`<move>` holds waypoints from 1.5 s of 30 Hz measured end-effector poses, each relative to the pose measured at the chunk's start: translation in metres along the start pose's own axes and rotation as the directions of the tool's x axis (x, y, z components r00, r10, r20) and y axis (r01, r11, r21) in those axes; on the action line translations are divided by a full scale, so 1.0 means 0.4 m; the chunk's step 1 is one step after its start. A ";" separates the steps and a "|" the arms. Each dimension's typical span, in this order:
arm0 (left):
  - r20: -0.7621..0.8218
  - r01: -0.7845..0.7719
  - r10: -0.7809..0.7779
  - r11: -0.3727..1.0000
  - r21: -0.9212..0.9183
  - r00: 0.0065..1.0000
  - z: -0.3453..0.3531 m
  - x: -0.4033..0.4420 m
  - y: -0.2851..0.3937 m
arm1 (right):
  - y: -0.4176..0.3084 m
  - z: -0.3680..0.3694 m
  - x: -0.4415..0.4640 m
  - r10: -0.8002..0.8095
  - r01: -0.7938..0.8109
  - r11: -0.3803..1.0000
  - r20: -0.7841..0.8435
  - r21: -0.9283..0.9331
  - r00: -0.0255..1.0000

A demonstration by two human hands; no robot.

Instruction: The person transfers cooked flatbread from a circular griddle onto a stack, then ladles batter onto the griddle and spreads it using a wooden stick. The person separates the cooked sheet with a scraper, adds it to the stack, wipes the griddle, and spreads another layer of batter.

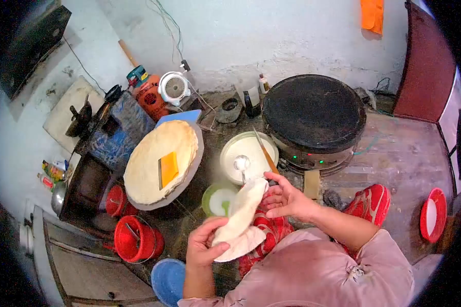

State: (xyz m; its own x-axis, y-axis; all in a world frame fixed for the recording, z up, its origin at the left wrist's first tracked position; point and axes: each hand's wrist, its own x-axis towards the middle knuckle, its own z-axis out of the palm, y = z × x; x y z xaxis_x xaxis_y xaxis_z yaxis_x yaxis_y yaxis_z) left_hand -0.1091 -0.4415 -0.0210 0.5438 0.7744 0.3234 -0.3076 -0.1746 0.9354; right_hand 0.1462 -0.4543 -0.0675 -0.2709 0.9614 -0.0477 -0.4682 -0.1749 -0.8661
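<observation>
L hand [204,243]: some fingers hidden behind floppy folded off-white sheet [246,212]. Shiny metal ladle [242,162]: handle's lower end lost behind same. Round green bowl [207,198]: R side partly covered too. Round blue plastic basin [162,279]: R pt. blocked by L forearm [198,286]. Bright orange cloth [372,16]: cut off, top edge. Pink fabric shirt [312,271]: cut off, btm edge; its mark [354,273] too sm. to read.

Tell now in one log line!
left hand: holding folded pale flatbread; right hand: open beside it; flat yellow scraper: on round pale flatbreads
</observation>
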 end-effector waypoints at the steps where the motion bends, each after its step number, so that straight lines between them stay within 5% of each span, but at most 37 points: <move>1: 0.018 0.119 -0.123 0.985 0.126 0.992 0.006 -0.007 0.002 | 0.028 -0.009 0.002 -0.211 0.200 0.950 -0.019 -0.240 0.977; 2: 0.018 0.233 -0.245 0.940 0.250 0.969 0.013 -0.014 0.008 | 0.017 -0.023 -0.019 -0.436 0.328 0.401 0.137 -0.855 0.889; 4: 0.288 -0.006 -0.143 0.888 0.461 0.947 0.028 -0.001 0.026 | 0.009 -0.029 -0.031 -0.537 0.406 0.178 0.257 -0.896 0.803; 6: 0.341 -0.012 -0.163 0.889 0.457 0.926 0.032 -0.010 0.039 | 0.060 -0.064 -0.011 -0.219 0.239 0.827 0.099 -0.509 0.971; 7: 0.323 -0.021 -0.137 0.897 0.442 0.936 0.030 -0.012 0.047 | 0.068 -0.065 -0.019 0.029 -0.021 0.959 0.024 -0.284 0.999; 8: 0.306 -0.035 -0.108 0.903 0.427 0.946 0.027 -0.012 0.053 | 0.067 -0.061 -0.028 0.033 -0.023 0.958 0.030 -0.287 0.999; 10: 0.280 -0.059 -0.055 0.922 0.384 0.958 0.019 -0.018 0.055 | 0.067 -0.051 -0.044 0.093 -0.023 0.597 0.041 -0.802 0.995; 11: 0.290 -0.068 -0.051 0.920 0.385 0.956 0.016 -0.022 0.057 | 0.078 -0.056 -0.045 0.234 -0.017 0.474 0.107 -0.880 0.966; 12: 0.300 -0.077 -0.046 0.919 0.387 0.953 0.013 -0.026 0.058 | 0.093 -0.051 -0.050 0.306 -0.055 0.650 0.195 -0.758 0.932; 15: 0.330 -0.063 -0.069 0.926 0.373 0.942 0.013 -0.033 0.062 | 0.144 -0.062 -0.055 0.459 -0.104 0.657 0.287 -0.746 0.841; 17: 0.383 -0.075 -0.079 0.925 0.372 0.921 0.009 -0.033 0.064 | 0.127 -0.042 -0.069 0.304 -0.113 0.872 0.344 -0.476 0.888; 18: 0.378 -0.079 -0.075 0.923 0.377 0.923 0.005 -0.032 0.065 | 0.107 -0.032 -0.077 0.303 -0.108 0.871 0.351 -0.480 0.886; 20: 0.372 0.025 -0.198 0.906 0.423 0.907 -0.001 -0.023 0.070 | 0.043 -0.004 -0.101 0.187 -0.246 0.955 0.310 0.165 0.932; 21: 0.415 -0.122 -0.102 0.869 0.480 0.904 0.003 -0.008 0.061 | 0.009 0.005 -0.122 0.191 -0.306 0.905 0.360 0.296 0.913; 22: 0.360 -0.095 -0.135 0.828 0.553 0.923 0.028 -0.007 0.062 | 0.000 0.004 -0.112 0.188 -0.303 0.907 0.361 0.294 0.913; 23: 0.424 -0.188 -0.081 0.811 0.555 0.902 0.050 0.004 0.067 | -0.005 0.005 -0.100 -0.213 0.175 0.977 0.610 0.121 0.764; 24: 0.486 -0.279 -0.028 0.789 0.547 0.873 0.073 0.017 0.071 | -0.014 0.013 -0.115 -0.242 0.304 0.951 0.722 0.046 0.648; 28: 0.529 -0.381 0.156 0.857 0.346 0.834 0.174 0.014 0.095 | 0.005 0.069 -0.186 0.040 0.230 0.944 0.776 -0.236 0.630; 29: 0.557 -0.384 0.103 0.825 0.416 0.824 0.183 0.003 0.086 | 0.019 0.074 -0.192 0.064 0.216 0.941 0.763 -0.261 0.643; 43: 0.681 -0.654 0.370 0.726 0.213 0.632 0.271 0.070 0.091 | 0.046 0.074 -0.182 0.143 0.105 0.882 0.474 -0.459 0.869; 45: 0.752 -0.608 0.247 0.755 0.246 0.611 0.264 0.054 0.046 | 0.042 0.064 -0.186 0.123 0.126 0.873 0.463 -0.472 0.878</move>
State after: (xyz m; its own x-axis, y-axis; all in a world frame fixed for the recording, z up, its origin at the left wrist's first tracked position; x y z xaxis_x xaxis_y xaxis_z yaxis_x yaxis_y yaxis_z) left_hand -0.0206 -0.4923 0.0183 0.8434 -0.0275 0.5365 -0.3708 -0.7525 0.5443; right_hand 0.1370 -0.5341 -0.0656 -0.6846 0.7243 0.0815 -0.0462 0.0685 -0.9966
